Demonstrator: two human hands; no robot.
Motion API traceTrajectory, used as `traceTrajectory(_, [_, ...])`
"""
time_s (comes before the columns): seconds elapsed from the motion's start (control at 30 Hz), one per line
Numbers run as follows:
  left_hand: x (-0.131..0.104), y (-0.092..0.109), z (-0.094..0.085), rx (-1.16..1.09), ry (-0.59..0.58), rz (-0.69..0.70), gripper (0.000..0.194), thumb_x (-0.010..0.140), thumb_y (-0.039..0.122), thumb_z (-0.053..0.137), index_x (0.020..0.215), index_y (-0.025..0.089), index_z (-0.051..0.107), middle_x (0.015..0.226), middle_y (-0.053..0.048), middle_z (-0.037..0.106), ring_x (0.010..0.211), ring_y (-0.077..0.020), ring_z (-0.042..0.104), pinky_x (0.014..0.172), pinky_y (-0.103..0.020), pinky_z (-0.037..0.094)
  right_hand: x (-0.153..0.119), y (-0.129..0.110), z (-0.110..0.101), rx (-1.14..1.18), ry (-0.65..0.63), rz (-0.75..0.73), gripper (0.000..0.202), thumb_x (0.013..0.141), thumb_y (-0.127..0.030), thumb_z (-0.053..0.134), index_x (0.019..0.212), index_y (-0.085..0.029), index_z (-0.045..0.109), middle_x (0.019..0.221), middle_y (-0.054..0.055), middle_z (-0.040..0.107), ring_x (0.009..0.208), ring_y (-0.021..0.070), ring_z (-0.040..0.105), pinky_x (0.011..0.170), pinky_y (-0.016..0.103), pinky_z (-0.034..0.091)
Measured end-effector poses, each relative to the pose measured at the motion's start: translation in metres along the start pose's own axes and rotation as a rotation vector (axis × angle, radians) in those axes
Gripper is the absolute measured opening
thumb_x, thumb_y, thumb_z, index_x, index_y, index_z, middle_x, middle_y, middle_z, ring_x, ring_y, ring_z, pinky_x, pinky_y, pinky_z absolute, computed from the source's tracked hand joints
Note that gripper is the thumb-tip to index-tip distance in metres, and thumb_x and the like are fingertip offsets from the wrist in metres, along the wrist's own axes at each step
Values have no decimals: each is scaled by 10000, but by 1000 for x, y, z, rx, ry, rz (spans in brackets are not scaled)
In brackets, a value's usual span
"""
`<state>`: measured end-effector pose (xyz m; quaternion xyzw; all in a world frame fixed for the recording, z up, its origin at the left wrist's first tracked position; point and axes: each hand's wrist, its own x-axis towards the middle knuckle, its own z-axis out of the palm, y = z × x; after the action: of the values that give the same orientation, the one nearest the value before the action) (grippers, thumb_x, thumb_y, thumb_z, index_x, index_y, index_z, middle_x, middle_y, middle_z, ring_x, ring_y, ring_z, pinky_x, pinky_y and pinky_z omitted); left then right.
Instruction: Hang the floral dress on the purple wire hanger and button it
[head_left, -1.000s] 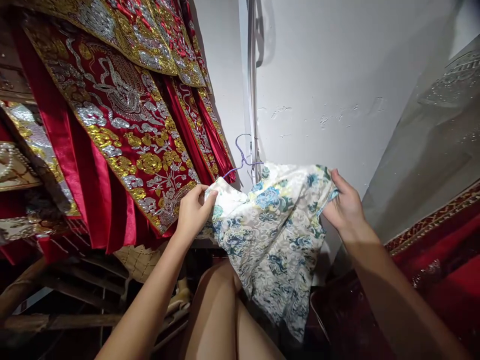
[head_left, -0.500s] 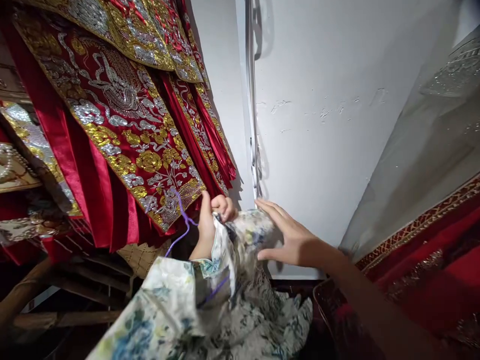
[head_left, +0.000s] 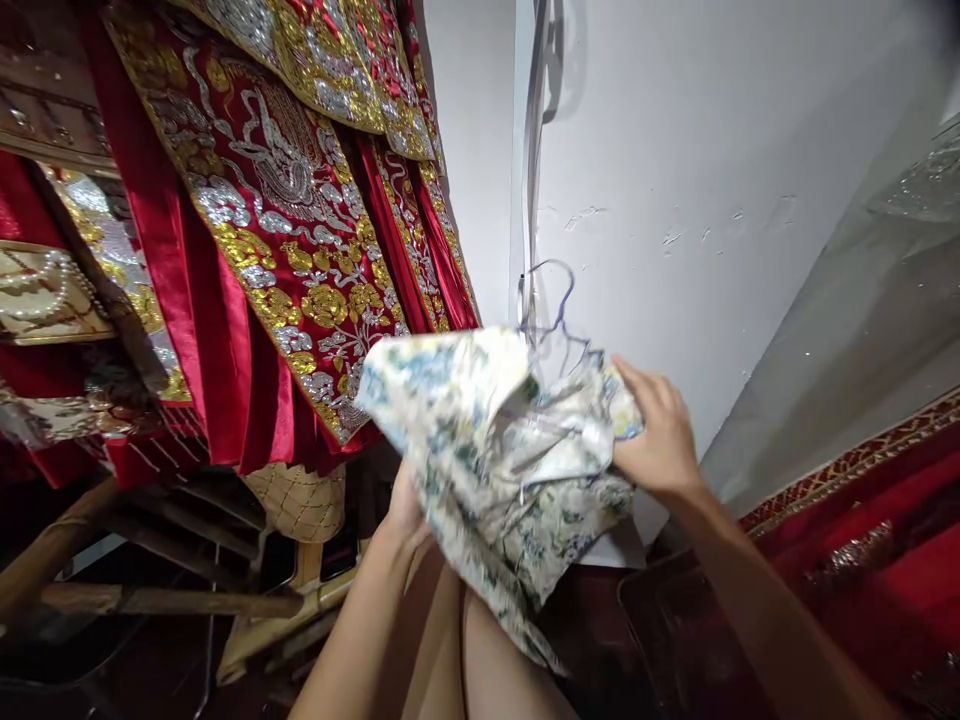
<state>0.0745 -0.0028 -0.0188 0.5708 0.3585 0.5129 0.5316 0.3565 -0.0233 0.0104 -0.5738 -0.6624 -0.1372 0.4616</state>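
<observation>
A white garment with blue, green and yellow floral print is bunched between my hands. My left hand is under its left part, its fingers mostly hidden by the cloth. My right hand grips the garment's right edge, thumb and fingers closed round the fabric. From the top of the cloth rises a thin purple hanger, its hook up and its lower part inside the garment.
Red costumes with gold and silver embroidery hang at the left. A white wall stands ahead. Wooden poles and a woven basket are at the lower left. Red beaded fabric lies at the right.
The garment has swung up and been turned, and the purple hanger has moved from its left side to its upper right. My right hand, open before, now grips the cloth; my left hand is lower.
</observation>
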Motion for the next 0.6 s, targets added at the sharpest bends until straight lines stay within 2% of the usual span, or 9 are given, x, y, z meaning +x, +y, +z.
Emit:
traceTrajectory(0.07, [-12, -12, -4, -149, -5, -104, 976, 754, 936, 269, 1217, 175, 668, 1201, -184, 705, 1293, -397, 552, 1044, -567, 459, 21, 2, -8, -65, 51, 58, 780, 744, -296, 658, 1492, -272, 439, 1220, 134, 574, 1118, 391, 538, 940, 533, 437])
traceTrajectory(0.13, [-21, -28, -1, -289, 50, -206, 889, 704, 893, 500, 1210, 183, 674, 1220, -167, 706, 1324, -408, 525, 1078, -547, 438, 39, -4, -9, -109, 45, 60, 653, 768, -332, 651, 1403, -232, 536, 1190, 150, 586, 1094, 394, 540, 921, 525, 438])
traceTrajectory(0.2, [-28, -46, 7, -312, 144, -240, 729, 679, 705, 736, 1219, 221, 669, 1254, -127, 701, 1343, -389, 515, 1115, -502, 417, 49, -15, -6, -130, -5, 12, 548, 776, -345, 648, 1305, -208, 601, 1178, 162, 595, 1078, 395, 543, 899, 518, 445])
traceTrajectory(0.3, [-41, -70, 18, -258, 226, -219, 704, 652, 460, 866, 1279, 233, 640, 1316, -102, 673, 1379, -351, 489, 1170, -444, 368, 42, -26, -5, -103, -94, -91, 646, 741, -303, 683, 1370, -230, 553, 1307, 157, 572, 1179, 412, 521, 953, 552, 427])
traceTrajectory(0.4, [-58, -84, 25, -281, 222, -257, 752, 669, 417, 869, 1341, 204, 607, 1320, -126, 668, 1366, -345, 506, 1173, -453, 372, 5, -29, -7, 58, -157, -120, 702, 770, -298, 691, 1444, -302, 493, 1494, 100, 489, 1386, 410, 397, 1092, 618, 324])
traceTrajectory(0.47, [-71, -87, 28, -315, 209, -287, 741, 702, 432, 847, 1359, 195, 599, 1312, -140, 671, 1339, -349, 533, 1158, -464, 393, -36, -33, -3, 263, -187, 1, 551, 853, -352, 653, 1394, -328, 550, 1492, 64, 517, 1432, 366, 376, 1122, 599, 330])
traceTrajectory(0.53, [-81, -87, 33, -317, 212, -281, 740, 719, 433, 837, 1374, 197, 587, 1330, -138, 659, 1337, -343, 536, 1162, -457, 389, -83, -40, 9, 497, -118, 204, 367, 867, -413, 656, 1216, -300, 666, 1308, 90, 661, 1282, 352, 549, 1048, 550, 436])
traceTrajectory(0.6, [-86, -85, 40, -284, 206, -255, 756, 708, 427, 844, 1378, 196, 582, 1329, -135, 660, 1320, -345, 550, 1162, -455, 385, -123, -51, 27, 708, -132, 473, 194, 890, -439, 637, 937, -261, 699, 963, 81, 743, 937, 303, 692, 836, 454, 543])
